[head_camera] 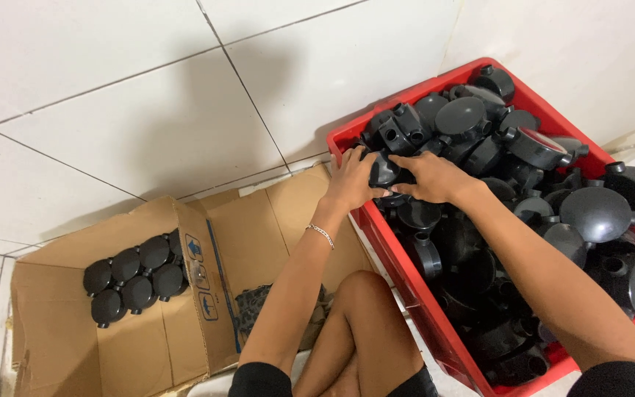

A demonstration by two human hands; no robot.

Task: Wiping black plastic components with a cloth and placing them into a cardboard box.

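Note:
A red plastic crate (398, 257) on the right is heaped with several black round plastic junction boxes (597, 213). Both my hands reach into its near left corner. My left hand (350, 176) and my right hand (431, 176) close together around one black round box (385, 173) at the top of the heap. A thin bracelet (321, 234) circles my left wrist. On the left lies an open cardboard box (45, 353) with several black round boxes (135, 278) set in neat rows against its far side.
White floor tiles (112, 95) surround both containers. A cardboard flap (259, 242) lies between the box and the crate. My bare knee (365, 323) is raised just in front of the crate's edge. A dark patterned cloth (255, 301) lies by the flap.

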